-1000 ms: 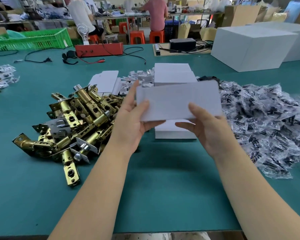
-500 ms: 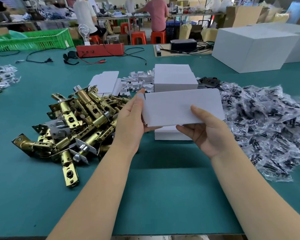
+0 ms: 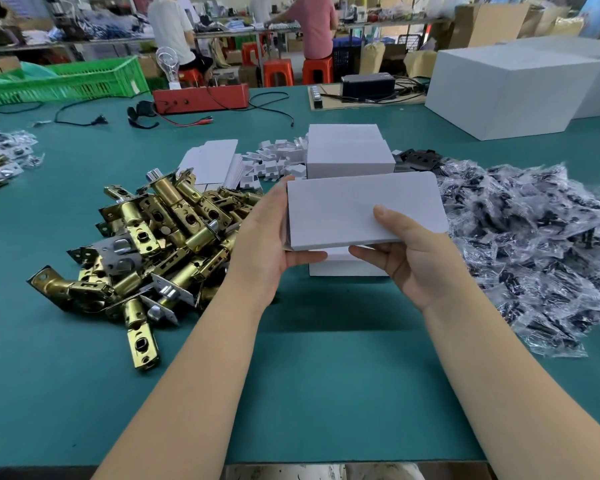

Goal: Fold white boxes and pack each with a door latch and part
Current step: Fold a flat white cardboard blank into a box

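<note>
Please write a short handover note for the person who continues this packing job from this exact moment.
Left hand: grips the left end of a flat white box blank.
Right hand: grips its lower right edge, thumb on top. The blank is held above the table, not yet folded open.
Brass door latches: piled to the left.
Bagged parts: piled to the right.
More white boxes: stacked behind the blank.
Done: blank picked up.
Left: fold it, put in one latch and one bagged part, close, repeat.

Factory packing workshop: green tabletop carrying bulk brass door latches and bagged parts, with seated workers at benches beyond.
</note>
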### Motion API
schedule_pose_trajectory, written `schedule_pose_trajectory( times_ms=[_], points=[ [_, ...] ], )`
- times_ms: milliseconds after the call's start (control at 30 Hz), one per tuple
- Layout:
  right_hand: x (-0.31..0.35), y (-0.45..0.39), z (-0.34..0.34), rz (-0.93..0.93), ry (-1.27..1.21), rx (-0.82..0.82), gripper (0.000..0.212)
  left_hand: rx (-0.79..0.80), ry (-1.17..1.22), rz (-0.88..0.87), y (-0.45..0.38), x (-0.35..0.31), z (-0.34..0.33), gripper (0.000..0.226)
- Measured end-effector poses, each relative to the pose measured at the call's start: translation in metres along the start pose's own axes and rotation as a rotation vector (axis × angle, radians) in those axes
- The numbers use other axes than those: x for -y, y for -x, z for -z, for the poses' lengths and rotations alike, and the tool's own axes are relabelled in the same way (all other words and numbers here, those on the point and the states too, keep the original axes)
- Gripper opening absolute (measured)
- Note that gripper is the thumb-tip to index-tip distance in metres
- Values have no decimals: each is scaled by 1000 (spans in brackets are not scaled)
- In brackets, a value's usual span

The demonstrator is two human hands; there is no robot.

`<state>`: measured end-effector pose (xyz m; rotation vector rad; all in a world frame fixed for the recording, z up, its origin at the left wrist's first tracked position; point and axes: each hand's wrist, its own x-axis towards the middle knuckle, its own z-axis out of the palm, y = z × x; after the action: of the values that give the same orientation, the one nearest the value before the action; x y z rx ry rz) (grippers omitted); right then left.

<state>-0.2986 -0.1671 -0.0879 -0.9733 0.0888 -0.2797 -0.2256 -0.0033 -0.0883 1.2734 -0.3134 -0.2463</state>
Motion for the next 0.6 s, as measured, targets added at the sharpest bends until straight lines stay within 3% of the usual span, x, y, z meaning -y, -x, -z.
schedule_pose_trajectory(
  times_ms=[167, 267, 433, 600],
  points=[
    [0, 2, -1, 32, 33, 7, 38, -41, -44, -29, 0, 4, 0, 25],
    [-3, 2, -3, 39, 45, 18, 37, -95, -3, -12, 0, 4, -1, 33],
    [-4, 2, -1, 48, -6, 32, 28, -58, 50, -16, 1, -2, -3, 38],
    [-11, 5, -10, 124, 116, 25, 45, -45, 63, -20, 4, -3, -4, 38]
  ],
)
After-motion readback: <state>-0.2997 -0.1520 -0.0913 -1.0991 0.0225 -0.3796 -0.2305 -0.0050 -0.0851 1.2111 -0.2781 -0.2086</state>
